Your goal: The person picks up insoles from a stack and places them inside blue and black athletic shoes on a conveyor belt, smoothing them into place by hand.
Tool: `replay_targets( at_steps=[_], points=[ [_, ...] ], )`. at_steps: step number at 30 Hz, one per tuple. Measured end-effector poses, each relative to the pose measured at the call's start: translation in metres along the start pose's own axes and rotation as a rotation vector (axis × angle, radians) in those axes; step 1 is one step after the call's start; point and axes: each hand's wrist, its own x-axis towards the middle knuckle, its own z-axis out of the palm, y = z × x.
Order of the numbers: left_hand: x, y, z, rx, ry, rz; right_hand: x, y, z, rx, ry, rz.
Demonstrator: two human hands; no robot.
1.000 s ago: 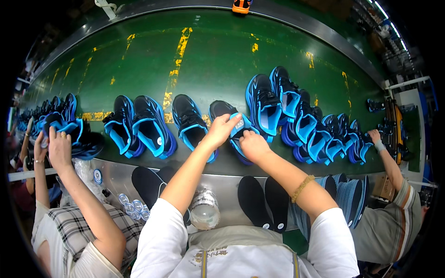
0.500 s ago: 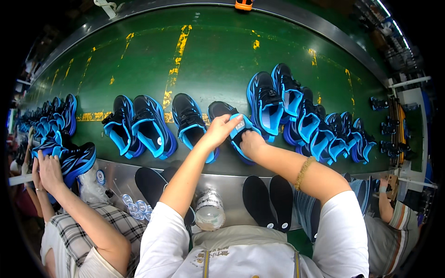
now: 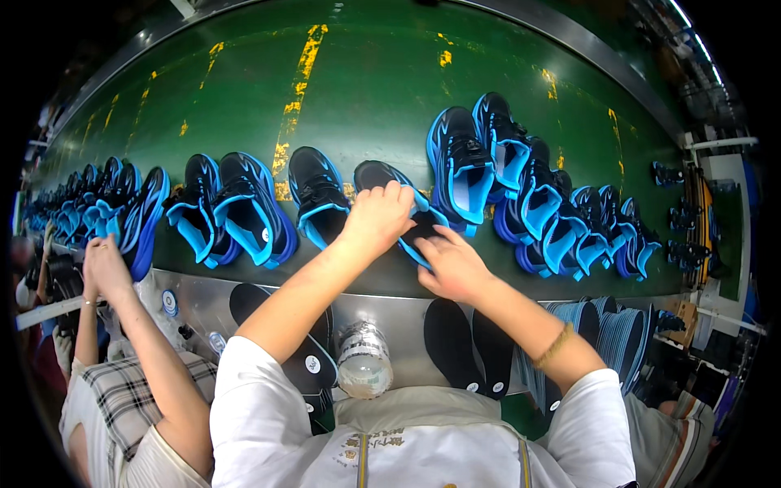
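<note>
A black sneaker with bright blue lining lies on the green belt before me, toe pointing away. My left hand is closed over its tongue and laces, hiding most of them. At the shoe's opening, my right hand grips the heel side of the collar, thumb and fingers at its edge. The sneaker's inside is only partly visible between my hands. Just left of it stands another sneaker, and close on the right is a third sneaker.
More matching sneakers line the belt on both sides. Along the steel ledge lie black insoles, a clear plastic jar and stacked blue-edged insoles. At left, a co-worker's hands touch a sneaker.
My right hand has drawn back out of the shoe to its collar. My left hand has turned over the tongue, covering the pale label. The co-worker's tilted shoe now rests on the belt.
</note>
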Motion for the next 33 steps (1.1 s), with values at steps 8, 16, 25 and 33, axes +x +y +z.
replay_targets(
  at_steps=[8,16,25,33],
  points=[
    [-0.024,0.035,-0.010,0.252,0.152,0.259,-0.077,-0.014,0.066,0.265,0.709,0.096],
    [0.008,-0.013,-0.025,0.200,-0.273,0.226,-0.061,0.024,0.006,0.470,0.783,-0.069],
    [0.027,0.001,-0.072,-0.827,-0.023,-0.336,-0.088,0.126,0.008,-0.139,0.664,0.414],
    [0.041,0.047,-0.052,-1.376,-0.005,-0.683,-0.159,0.192,-0.012,-0.308,0.466,0.599]
  ],
)
